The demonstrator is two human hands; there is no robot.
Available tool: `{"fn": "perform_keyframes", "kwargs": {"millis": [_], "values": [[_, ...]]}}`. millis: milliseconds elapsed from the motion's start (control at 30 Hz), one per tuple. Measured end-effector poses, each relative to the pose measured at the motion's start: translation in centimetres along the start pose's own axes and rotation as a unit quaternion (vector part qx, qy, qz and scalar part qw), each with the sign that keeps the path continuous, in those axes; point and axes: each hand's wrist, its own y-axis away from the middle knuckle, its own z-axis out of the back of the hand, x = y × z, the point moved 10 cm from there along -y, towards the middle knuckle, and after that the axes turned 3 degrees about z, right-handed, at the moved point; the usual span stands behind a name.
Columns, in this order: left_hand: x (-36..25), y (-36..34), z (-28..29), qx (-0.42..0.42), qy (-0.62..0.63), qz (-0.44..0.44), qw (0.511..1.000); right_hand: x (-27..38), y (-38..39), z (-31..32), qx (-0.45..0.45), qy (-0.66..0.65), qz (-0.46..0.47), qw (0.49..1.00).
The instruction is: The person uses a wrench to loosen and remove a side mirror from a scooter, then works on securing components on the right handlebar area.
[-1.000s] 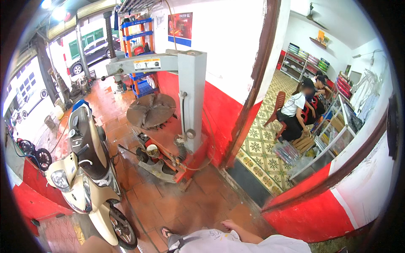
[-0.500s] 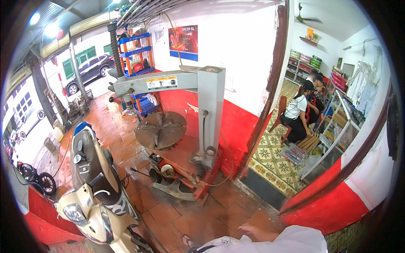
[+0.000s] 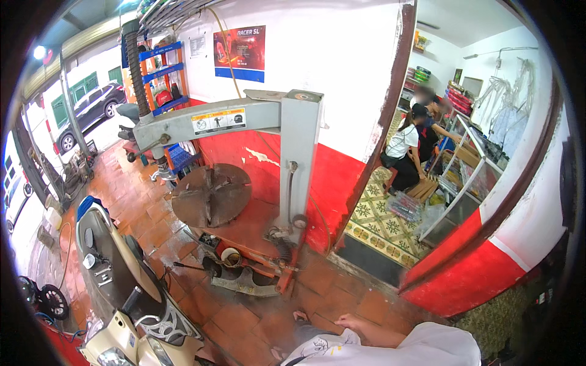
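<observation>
My right hand (image 3: pixel 351 323) hangs low in front of my white shirt, its fingers loosely curled, and I see nothing in it. My left hand is out of the picture. Beneath the right hand lie reddish floor tiles (image 3: pixel 317 300), with a foot (image 3: pixel 300 316) just to its left. Ahead stands a grey tyre-changing machine (image 3: pixel 298 152) with a round dark turntable (image 3: pixel 211 194) and a red base. A container (image 3: pixel 231 257) sits at the base beside a bead-breaker arm (image 3: pixel 244 282). Neither hand touches the machine.
A cream scooter (image 3: pixel 125 287) stands close on my left. At right, a doorway with a dark sill (image 3: pixel 370 260) opens into a tiled room, where people (image 3: pixel 404 143) sit by a glass display case (image 3: pixel 458 177). A blue shelf rack (image 3: pixel 163 73) stands behind the machine.
My view has shifted, so the machine, scooter and doorway sit farther left in the picture. My right hand has moved slightly left and up, and its fingers look more curled.
</observation>
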Motion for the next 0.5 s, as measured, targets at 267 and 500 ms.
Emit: {"fn": "perform_keyframes", "kwargs": {"millis": [267, 500], "values": [[2.1, -8.2, 6.7, -0.057, -0.051, 0.01, 0.997, -9.4, -4.6, -1.6, 0.136, 0.171, -0.158, 0.963], [4.9, -17.6, 12.6, -0.147, -0.101, 0.019, 0.984, -3.5, -15.4, -2.7, 0.064, 0.005, -0.197, 0.978]]}}
